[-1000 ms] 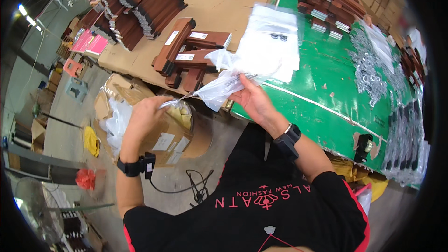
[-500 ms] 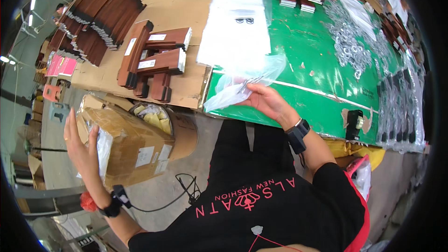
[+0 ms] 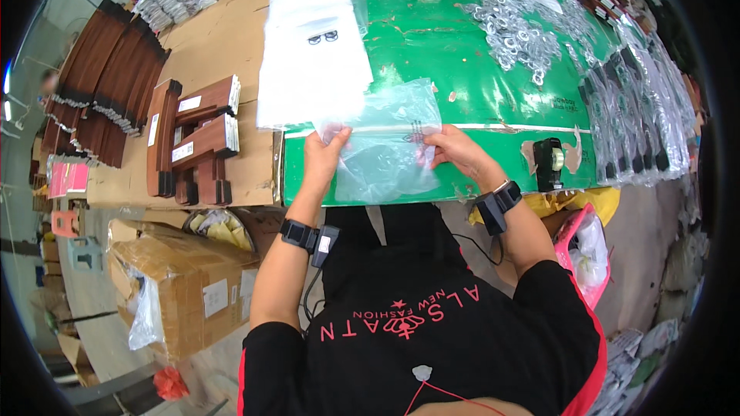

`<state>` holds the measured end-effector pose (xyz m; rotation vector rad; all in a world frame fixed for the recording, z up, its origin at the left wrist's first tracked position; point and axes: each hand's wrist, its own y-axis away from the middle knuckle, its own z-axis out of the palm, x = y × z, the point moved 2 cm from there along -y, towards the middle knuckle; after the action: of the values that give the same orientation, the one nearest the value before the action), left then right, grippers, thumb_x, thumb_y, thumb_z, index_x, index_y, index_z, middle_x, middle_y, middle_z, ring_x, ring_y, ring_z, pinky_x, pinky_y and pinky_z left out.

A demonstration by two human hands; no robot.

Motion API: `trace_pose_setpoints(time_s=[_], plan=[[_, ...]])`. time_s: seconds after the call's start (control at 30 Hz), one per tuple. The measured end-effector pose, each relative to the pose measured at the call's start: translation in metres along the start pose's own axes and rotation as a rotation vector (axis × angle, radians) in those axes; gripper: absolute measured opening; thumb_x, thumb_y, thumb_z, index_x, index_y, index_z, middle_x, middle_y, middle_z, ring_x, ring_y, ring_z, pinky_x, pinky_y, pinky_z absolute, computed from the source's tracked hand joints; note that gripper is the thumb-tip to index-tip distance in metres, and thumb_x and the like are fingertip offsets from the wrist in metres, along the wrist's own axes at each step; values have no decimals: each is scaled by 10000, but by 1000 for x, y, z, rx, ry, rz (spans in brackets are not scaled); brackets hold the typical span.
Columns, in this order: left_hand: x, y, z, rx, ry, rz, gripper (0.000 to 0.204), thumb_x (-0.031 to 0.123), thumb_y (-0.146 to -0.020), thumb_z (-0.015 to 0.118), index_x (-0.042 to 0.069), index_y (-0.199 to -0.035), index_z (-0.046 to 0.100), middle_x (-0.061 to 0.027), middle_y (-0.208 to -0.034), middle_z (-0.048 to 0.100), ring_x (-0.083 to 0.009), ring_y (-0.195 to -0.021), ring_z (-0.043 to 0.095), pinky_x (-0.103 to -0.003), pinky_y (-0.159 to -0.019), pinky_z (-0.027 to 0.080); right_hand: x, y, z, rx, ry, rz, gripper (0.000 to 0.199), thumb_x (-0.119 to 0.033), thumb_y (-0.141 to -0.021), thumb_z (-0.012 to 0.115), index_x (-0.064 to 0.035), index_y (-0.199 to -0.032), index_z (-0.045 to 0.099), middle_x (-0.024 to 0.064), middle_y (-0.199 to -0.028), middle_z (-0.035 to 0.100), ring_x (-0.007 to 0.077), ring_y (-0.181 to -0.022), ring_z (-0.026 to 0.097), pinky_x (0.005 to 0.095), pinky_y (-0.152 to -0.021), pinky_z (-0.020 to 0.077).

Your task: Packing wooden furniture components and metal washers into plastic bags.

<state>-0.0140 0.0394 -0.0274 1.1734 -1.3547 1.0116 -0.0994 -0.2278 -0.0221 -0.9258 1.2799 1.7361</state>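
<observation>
A clear plastic bag [image 3: 385, 150] is spread between my two hands over the near edge of the green table. My left hand [image 3: 327, 150] pinches its left side, and my right hand [image 3: 459, 152] grips the right side near some dark printing. Just beyond lies a stack of white sheets in clear plastic [image 3: 308, 69], overlapped by the bag's far left part. Two small black loops [image 3: 323, 37] rest on that stack. To the left, dark brown wooden pieces with white labels [image 3: 196, 142] are piled on cardboard.
Long brown slats [image 3: 104, 81] are stacked far left. Metal rings [image 3: 512, 31] lie in a heap at the back right, near plastic-wrapped black parts [image 3: 636, 108]. A tape dispenser [image 3: 549, 163] stands by the right front edge. An open carton [image 3: 185, 285] sits on the floor at left.
My left hand has come from beside the carton to the bag and taken hold of it. The bag, bunched in my right hand before, is now spread flat. The view has shifted right.
</observation>
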Motion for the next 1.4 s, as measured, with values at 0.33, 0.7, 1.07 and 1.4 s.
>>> trace_pose_setpoints(time_s=[0.33, 0.7, 1.07, 1.4], plan=[[75, 12, 1, 390, -857, 697, 560, 197, -840, 770, 48, -1334, 554, -175, -1164, 642, -356, -1054, 614, -437, -903, 487, 17, -15, -3, 506, 571, -262, 289, -86, -916, 575, -22, -1196, 610, 87, -673, 665, 183, -572, 663, 326, -511, 482], [-11, 41, 7, -316, -1105, 602, 680, 457, -846, 728, 329, -1478, 515, -75, -1589, 401, -328, -1474, 352, -564, -1189, 266, -21, 38, 25, 828, 1105, -160, 518, -149, -863, 719, -72, -1346, 549, 70, -800, 710, 258, -755, 707, 418, -668, 534], [1, 56, -21, -274, -1078, 690, 724, 494, -865, 692, 305, -1520, 449, -55, -1622, 351, -308, -1509, 294, -624, -1199, 207, 5, -5, 60, 302, 1419, -483, 557, -315, -784, 805, -241, -1303, 616, 84, -1519, 466, 344, -1456, 360, 689, -1148, 226], [-50, 63, -21, -274, -838, 756, 578, 441, -913, 652, 257, -1449, 536, -62, -1534, 454, -281, -1467, 355, -599, -1212, 191, -97, -72, 209, -183, 663, -483, 386, -135, -876, 735, -59, -1245, 652, 137, -1121, 694, 245, -1038, 661, 359, -924, 504]])
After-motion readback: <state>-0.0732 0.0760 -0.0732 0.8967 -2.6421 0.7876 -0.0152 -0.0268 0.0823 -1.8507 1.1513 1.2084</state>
